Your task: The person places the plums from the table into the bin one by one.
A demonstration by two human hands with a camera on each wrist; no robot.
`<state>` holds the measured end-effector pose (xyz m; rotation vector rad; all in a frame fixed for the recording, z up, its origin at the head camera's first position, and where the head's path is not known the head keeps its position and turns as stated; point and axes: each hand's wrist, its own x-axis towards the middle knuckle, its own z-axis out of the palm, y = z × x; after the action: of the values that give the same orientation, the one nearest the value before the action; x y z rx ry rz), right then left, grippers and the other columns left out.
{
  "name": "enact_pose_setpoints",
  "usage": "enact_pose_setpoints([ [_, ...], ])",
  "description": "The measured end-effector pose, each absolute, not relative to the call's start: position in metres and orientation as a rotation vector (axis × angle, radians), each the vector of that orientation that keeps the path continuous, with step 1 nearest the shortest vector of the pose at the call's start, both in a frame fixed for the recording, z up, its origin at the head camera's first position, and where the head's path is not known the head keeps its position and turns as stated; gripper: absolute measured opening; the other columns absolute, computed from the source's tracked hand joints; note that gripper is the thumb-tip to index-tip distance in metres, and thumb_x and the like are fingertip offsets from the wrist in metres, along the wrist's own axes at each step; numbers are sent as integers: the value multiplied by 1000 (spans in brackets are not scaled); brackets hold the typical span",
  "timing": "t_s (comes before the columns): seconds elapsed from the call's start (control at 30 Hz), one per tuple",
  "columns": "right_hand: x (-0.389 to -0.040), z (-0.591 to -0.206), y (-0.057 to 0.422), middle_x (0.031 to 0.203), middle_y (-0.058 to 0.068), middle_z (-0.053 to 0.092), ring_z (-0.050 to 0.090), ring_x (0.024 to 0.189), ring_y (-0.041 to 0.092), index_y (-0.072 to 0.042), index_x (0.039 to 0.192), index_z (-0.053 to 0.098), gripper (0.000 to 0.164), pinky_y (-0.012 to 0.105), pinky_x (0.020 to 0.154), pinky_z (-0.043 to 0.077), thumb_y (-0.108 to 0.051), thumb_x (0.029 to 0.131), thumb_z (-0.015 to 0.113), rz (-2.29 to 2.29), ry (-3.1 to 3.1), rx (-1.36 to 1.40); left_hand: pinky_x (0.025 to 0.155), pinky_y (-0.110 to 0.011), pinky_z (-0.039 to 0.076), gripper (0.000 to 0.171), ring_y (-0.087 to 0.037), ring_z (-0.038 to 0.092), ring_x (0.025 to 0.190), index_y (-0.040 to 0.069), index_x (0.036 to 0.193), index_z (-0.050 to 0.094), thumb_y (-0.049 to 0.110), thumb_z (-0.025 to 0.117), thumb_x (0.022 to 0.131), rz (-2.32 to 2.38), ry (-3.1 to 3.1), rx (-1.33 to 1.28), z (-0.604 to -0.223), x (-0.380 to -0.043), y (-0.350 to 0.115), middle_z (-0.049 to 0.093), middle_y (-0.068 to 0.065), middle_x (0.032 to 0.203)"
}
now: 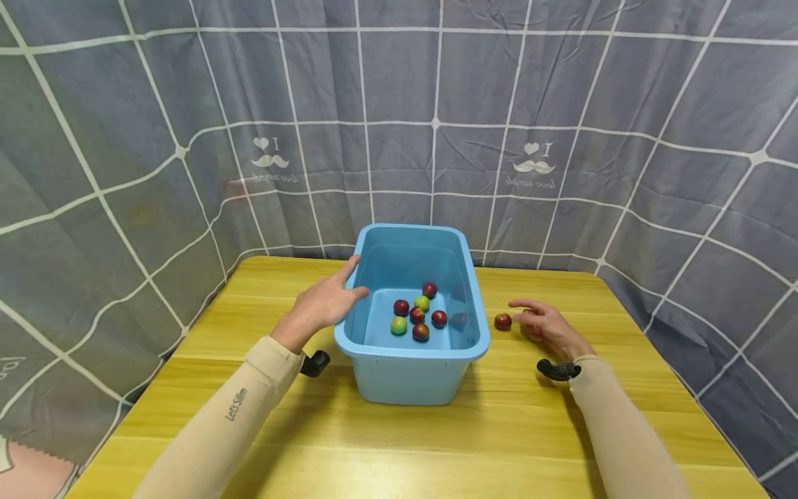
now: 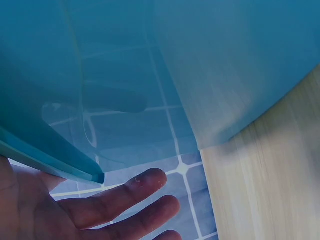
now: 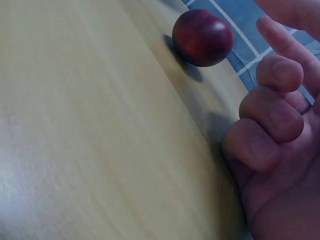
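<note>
A blue plastic tub [image 1: 411, 378] stands on the table, with several small red and green round fruits [image 1: 417, 315] on its floor. My left hand [image 1: 324, 301] rests at the tub's left rim, thumb on the inner side. In the left wrist view, its fingers [image 2: 142, 182] are extended below the rim, apart from the wall. A dark red round fruit [image 1: 502, 321] lies on the table right of the tub. Just right of that fruit is my right hand [image 1: 548, 326], index finger extended and other fingers loosely bent. The right wrist view shows a gap between this fruit [image 3: 202, 37] and the fingers.
The wooden table [image 1: 399, 450] reaches back to a grey curtain [image 1: 399, 159] with white grid lines, which surrounds it at the back and sides. Each wrist wears a black strap device, the right one [image 1: 557, 371] just below the hand.
</note>
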<state>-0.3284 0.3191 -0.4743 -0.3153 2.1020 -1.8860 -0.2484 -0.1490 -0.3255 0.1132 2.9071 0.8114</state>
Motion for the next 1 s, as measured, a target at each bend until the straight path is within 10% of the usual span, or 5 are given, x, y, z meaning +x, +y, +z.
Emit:
enact_pose_setpoints([
  [1.0, -332, -480, 306, 67, -3, 47, 43, 56, 13, -6, 136, 60, 56, 25, 52, 35, -27, 88, 79, -1594, 2481, -111, 88, -58, 50, 77, -43, 51, 133, 37, 163, 4, 53, 43, 99, 819, 2909, 118, -326, -249, -150, 36, -14, 162],
])
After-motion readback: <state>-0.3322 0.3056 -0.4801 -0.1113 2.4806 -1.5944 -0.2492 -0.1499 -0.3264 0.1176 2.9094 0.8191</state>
